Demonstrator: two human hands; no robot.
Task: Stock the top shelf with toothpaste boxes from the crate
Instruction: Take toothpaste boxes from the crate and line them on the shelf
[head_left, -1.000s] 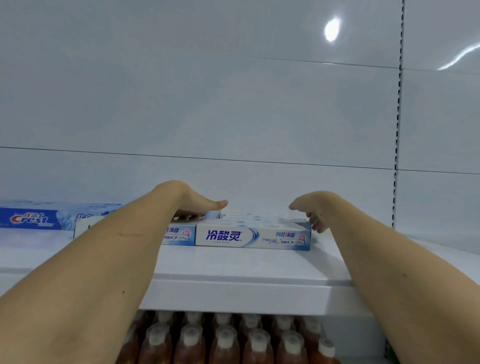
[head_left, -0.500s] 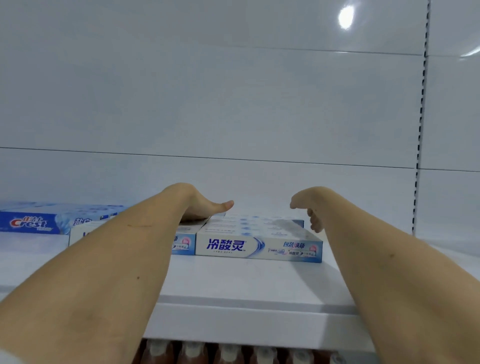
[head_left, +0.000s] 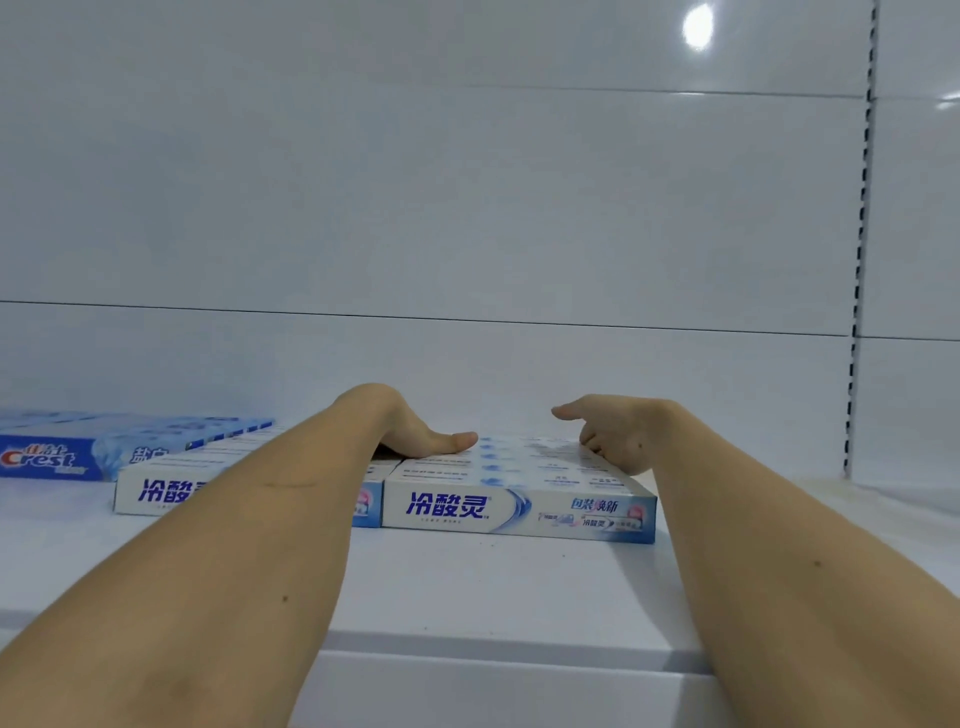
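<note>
Two rows of white-and-blue toothpaste boxes lie flat on the white top shelf (head_left: 467, 587). The right row (head_left: 519, 512) shows its printed front face; the left row (head_left: 156, 488) is partly hidden behind my left forearm. My left hand (head_left: 421, 439) rests palm down on the tops of the boxes where the two rows meet, thumb stretched right. My right hand (head_left: 608, 436) touches the far right top of the right row, thumb pointing left, fingers bent down behind the boxes. The crate is out of view.
Blue Crest toothpaste boxes (head_left: 78, 452) lie at the far left of the shelf. A white back panel rises behind. A slotted upright (head_left: 857, 312) stands at the right, with bare shelf beside it.
The view has tilted up, so the bottles on the lower shelf are gone from sight. My right hand has shifted from the box row's right end onto its top. My left hand stays put.
</note>
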